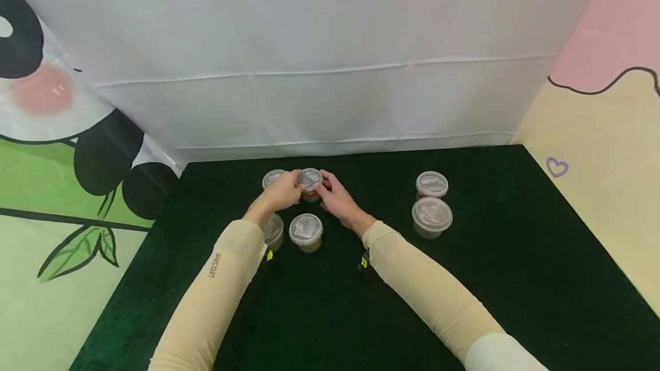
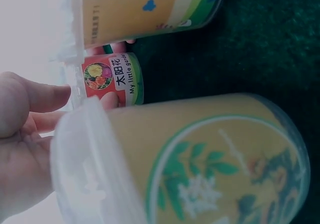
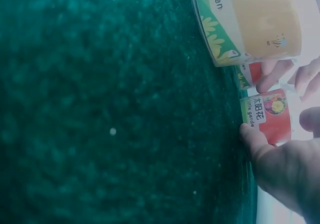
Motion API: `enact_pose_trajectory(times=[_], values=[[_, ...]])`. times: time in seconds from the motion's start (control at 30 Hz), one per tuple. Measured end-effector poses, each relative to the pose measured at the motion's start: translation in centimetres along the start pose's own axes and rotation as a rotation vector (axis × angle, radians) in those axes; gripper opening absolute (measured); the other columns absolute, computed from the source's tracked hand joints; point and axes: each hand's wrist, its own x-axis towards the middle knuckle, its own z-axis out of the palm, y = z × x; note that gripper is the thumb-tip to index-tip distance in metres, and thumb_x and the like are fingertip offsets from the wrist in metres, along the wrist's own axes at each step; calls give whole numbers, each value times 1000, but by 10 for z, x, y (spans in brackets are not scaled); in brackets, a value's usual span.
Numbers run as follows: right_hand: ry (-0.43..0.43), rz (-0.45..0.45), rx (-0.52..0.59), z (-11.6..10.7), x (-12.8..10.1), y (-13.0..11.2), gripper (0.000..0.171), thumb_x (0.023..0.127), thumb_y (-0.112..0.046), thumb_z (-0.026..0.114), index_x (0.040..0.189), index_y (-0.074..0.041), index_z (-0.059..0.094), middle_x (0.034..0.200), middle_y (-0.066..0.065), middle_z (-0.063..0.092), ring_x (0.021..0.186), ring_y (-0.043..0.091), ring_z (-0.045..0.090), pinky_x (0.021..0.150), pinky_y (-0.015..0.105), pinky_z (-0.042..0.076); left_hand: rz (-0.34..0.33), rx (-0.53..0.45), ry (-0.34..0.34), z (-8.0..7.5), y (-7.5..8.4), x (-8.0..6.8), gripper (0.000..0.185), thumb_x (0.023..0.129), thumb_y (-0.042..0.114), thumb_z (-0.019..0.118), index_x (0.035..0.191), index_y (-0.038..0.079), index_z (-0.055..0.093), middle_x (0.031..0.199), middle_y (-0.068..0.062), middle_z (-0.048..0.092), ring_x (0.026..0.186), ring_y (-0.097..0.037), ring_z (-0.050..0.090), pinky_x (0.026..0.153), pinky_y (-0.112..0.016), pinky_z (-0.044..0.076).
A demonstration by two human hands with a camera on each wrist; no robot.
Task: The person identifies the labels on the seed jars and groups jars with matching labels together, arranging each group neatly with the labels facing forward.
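On my head feed, the red-labelled "My little garden" tub point(image 1: 310, 182) sits just below frame centre, toward the far edge of the green-covered bench point(image 1: 309, 314). I have the left grip point(image 1: 280, 193) and right grip point(image 1: 338, 196) both curled to its width, pinching it from either side. Two other lidded tubs point(image 1: 432, 217) stand right of centre.

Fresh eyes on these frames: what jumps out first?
Probably the left hand and right hand together holding a small red-labelled tub, toward the back of the dark green tabletop. Next, the big panda-like cartoon figure on the left wall. Then the two lidded tubs standing apart from the others, on the right side of the tabletop.
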Motion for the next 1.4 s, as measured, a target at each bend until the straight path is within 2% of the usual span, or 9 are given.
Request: enact_pose_trajectory(times=[0.33,0.5,0.6,0.73,0.8,0.9,1.03,1.2,1.4], values=[[-4,8,-15,0,3,-1,56,111,-29,44,162,-20,23,157,11,37,139,25,43,109,47,43,19,-17,16,0,-3,2,54,109,10,44,154,-11,25,112,-25,64,89,-26,68,83,-41,55],[-6,-7,-8,-2,8,-3,56,110,-28,45,162,-18,24,157,11,38,139,26,43,108,47,44,31,-27,71,0,-6,3,54,108,10,46,154,-11,28,100,-21,65,80,-23,65,76,-38,53],[-6,4,-27,-5,6,-6,57,110,-25,46,161,-15,23,158,14,36,139,28,44,106,47,45,83,34,130,4,-7,1,54,107,9,49,152,-14,29,93,-21,63,75,-25,61,73,-40,50],[-37,9,-101,-18,-7,-19,60,109,-21,50,161,-15,21,161,16,30,141,32,42,105,49,46,135,169,231,10,0,-7,55,104,8,53,150,-15,32,118,-32,61,99,-38,64,91,-50,51],[-73,-17,-152,-30,-17,-28,62,108,-20,51,161,-16,21,162,17,28,143,34,39,106,49,45,130,235,276,11,7,-13,54,103,9,55,150,-11,37,133,-33,54,103,-41,64,92,-53,52],[-140,-104,-277,-54,-36,-43,61,107,-21,52,161,-15,24,160,17,33,144,36,38,110,50,41,148,330,327,11,23,-24,50,101,12,60,147,-5,47,139,-30,50,84,-38,67,76,-49,57],[-212,-281,-599,-92,-67,-61,55,107,-20,54,156,-7,35,153,17,45,140,36,43,112,50,39,261,411,373,16,51,-35,46,99,17,65,140,-2,56,133,-26,56,83,-34,68,73,-47,58],[-179,-407,-936,-143,-109,-70,51,104,-23,59,149,-3,46,147,18,51,130,33,53,108,53,43,345,385,288,37,82,-40,46,101,26,64,141,5,57,131,-17,60,106,-30,66,88,-45,56],[-88,-359,-999,-198,-145,-56,65,99,-30,69,151,-1,42,142,23,49,115,36,59,95,56,51,411,398,148,77,118,-37,50,102,31,62,146,9,53,133,-12,61,107,-23,66,89,-40,56]])
